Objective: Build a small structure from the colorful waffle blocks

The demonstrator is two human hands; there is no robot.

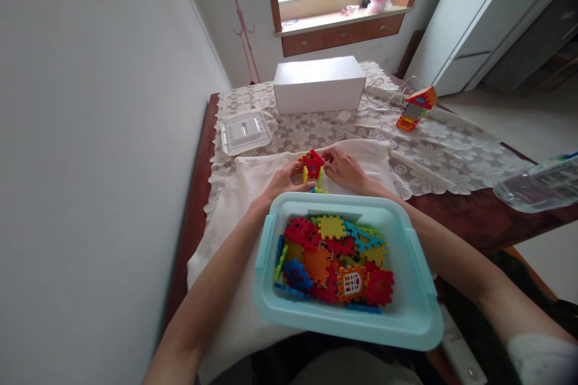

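Note:
A small house of interlocking plastic panels stands on the white cloth, just beyond the tub. Its front and roof are red, with a yellow panel on the left side and green ones to the right and below. My left hand is closed around the house's left side, its thumb reaching across low in front. From the right, my right hand has bent fingers at the edge of the roof and right wall; the exact contact is partly hidden. Nearest to me, a light teal tub contains loose red, blue, orange, yellow and green panels.
A clear plastic lid lies at the back left of the table, near a white box. An assembled orange and red toy piece stands at the back right. A clear container is at the right edge. A wall borders the left side.

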